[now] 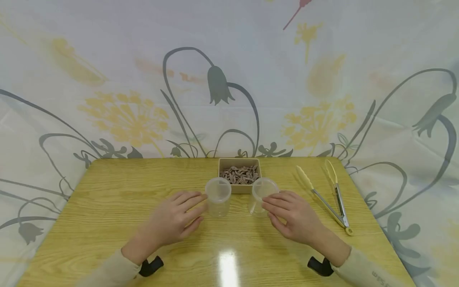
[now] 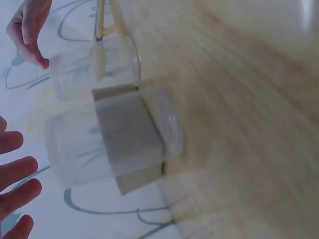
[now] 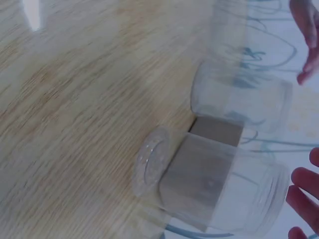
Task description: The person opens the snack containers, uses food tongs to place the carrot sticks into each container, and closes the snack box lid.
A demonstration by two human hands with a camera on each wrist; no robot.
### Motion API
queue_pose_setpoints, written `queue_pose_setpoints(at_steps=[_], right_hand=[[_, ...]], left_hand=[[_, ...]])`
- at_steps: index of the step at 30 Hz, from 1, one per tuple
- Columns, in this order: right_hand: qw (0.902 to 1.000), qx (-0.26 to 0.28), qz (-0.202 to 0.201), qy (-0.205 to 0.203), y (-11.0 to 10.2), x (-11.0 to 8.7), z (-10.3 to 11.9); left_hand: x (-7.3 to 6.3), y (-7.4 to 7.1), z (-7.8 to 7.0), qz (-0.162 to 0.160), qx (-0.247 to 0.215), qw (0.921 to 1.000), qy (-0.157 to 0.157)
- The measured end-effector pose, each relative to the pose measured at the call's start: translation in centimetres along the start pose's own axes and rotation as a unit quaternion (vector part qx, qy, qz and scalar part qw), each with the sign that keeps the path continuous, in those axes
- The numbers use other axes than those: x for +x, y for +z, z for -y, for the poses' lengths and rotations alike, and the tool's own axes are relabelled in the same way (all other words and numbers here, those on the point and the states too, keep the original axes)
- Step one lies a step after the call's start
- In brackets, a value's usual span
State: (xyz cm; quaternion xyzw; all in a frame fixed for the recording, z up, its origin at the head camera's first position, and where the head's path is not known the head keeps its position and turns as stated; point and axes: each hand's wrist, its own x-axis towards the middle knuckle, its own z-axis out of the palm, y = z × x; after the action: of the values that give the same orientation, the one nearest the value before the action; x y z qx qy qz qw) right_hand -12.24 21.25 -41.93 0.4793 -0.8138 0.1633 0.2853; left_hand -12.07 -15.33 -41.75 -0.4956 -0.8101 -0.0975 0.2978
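Observation:
Two clear plastic jars with cloudy round tops stand upright side by side on the table. My left hand is beside the left jar, its fingers extended and spread. In the left wrist view, a gap shows between these fingers and the jar. The right hand reaches to the right jar with extended fingers, its fingertips right at the rim. Behind both jars sits a beige rectangular box filled with small brownish-grey dried pieces.
Tongs with pale yellow tips lie spread apart on the right side of the wood-grain table. A white cloth printed with flowers hangs behind the table and along its sides.

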Motion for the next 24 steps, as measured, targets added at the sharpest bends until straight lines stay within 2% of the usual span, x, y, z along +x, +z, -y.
queue_pose_setpoints(at_steps=[5,8,10,12,13,15,16,18,19,20,22,24], right_hand=[[0.9957,0.027,-0.087,0.017,0.7,0.3,-0.2],[0.9914,0.045,-0.112,0.051,1.0,0.2,-0.4],[0.9873,0.062,-0.126,0.074,1.3,0.0,-0.5],[0.9823,0.079,-0.139,0.097,1.8,-0.2,-0.7],[0.9795,0.089,-0.144,0.109,2.1,-0.3,-0.7],[0.9739,0.107,-0.150,0.133,2.7,-0.6,-0.8],[0.9714,0.115,-0.148,0.146,3.0,-0.8,-0.8],[0.9669,0.127,-0.141,0.171,3.7,-1.1,-0.7],[0.9646,0.131,-0.136,0.184,3.9,-1.2,-0.7],[0.9623,0.136,-0.132,0.195,4.2,-1.4,-0.6],[0.9583,0.139,-0.126,0.215,4.5,-1.6,-0.5],[0.9546,0.139,-0.126,0.231,4.7,-1.7,-0.5]], left_hand=[[0.2,1.9,-1.6,-0.037,-0.037,0.9983,-0.028],[0.5,3.2,-2.6,-0.049,-0.075,0.9955,-0.033],[0.9,4.1,-3.3,-0.049,-0.109,0.9920,-0.042],[1.2,5.1,-4.2,-0.036,-0.158,0.9846,-0.065],[1.4,5.6,-4.6,-0.024,-0.195,0.9771,-0.083],[1.7,6.6,-5.5,0.005,-0.277,0.9526,-0.126],[1.8,7.1,-6.0,0.021,-0.318,0.9356,-0.153],[2.2,8.0,-6.7,0.049,-0.390,0.8960,-0.206],[2.3,8.4,-7.0,0.062,-0.414,0.8783,-0.231],[2.5,8.8,-7.2,0.070,-0.429,0.8643,-0.253],[3.0,9.5,-7.6,0.082,-0.447,0.8424,-0.290],[3.5,10.2,-7.9,0.087,-0.458,0.8256,-0.318]])
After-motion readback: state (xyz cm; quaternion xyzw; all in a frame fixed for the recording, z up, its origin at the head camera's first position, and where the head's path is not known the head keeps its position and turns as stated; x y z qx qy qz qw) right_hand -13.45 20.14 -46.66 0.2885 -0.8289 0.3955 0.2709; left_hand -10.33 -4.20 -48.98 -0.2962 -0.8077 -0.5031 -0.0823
